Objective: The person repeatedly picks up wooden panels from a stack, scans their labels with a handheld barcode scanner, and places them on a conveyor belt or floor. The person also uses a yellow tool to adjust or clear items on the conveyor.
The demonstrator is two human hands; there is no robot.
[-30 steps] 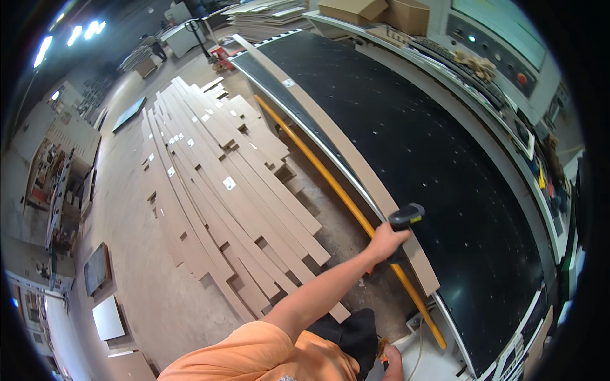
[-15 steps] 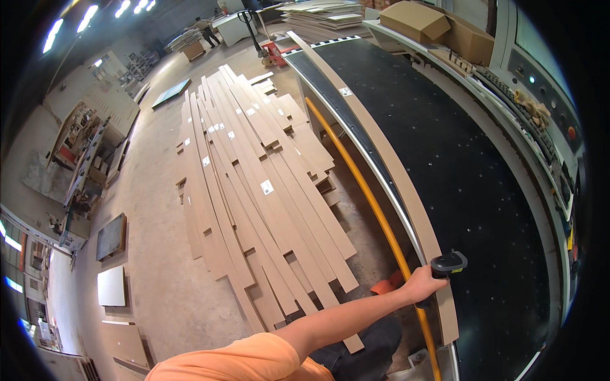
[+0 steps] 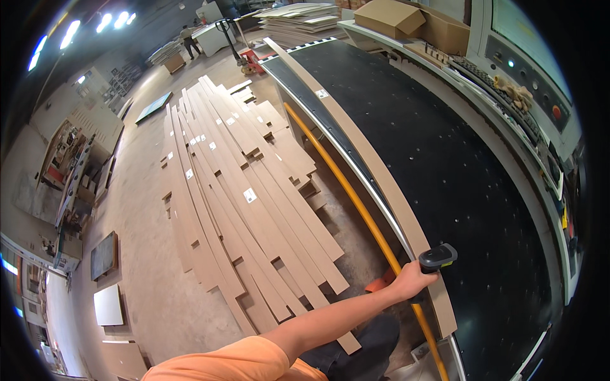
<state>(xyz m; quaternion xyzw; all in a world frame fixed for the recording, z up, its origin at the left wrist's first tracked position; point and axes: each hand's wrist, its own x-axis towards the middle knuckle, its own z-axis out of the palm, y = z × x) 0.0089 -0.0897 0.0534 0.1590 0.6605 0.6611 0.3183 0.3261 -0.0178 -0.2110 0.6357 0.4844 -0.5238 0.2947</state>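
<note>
My left hand point(image 3: 412, 283) is wrapped round the handle of a black handheld barcode scanner point(image 3: 438, 258), whose head points to the right. It is over the near part of a long, narrow brown board strip point(image 3: 381, 174), lying along the left edge of a black-topped machine table point(image 3: 445, 159). A small white label point(image 3: 321, 93) is stuck on the strip's far part. My fingers hide most of the scanner's handle; whether they touch the strip I cannot tell. My right hand is out of view.
A yellow-orange rail point(image 3: 346, 184) runs along the table's side. Many brown board strips point(image 3: 254, 222), some labelled, are spread over the floor to the left. Cardboard boxes point(image 3: 389, 20) and a control panel point(image 3: 527, 73) stand at right. A red pallet jack point(image 3: 253, 61) and a distant person point(image 3: 190, 42) are farther back.
The view has turned slightly, so the strips and table sit further left in the picture. My left hand still grips the scanner over the strip's near part.
</note>
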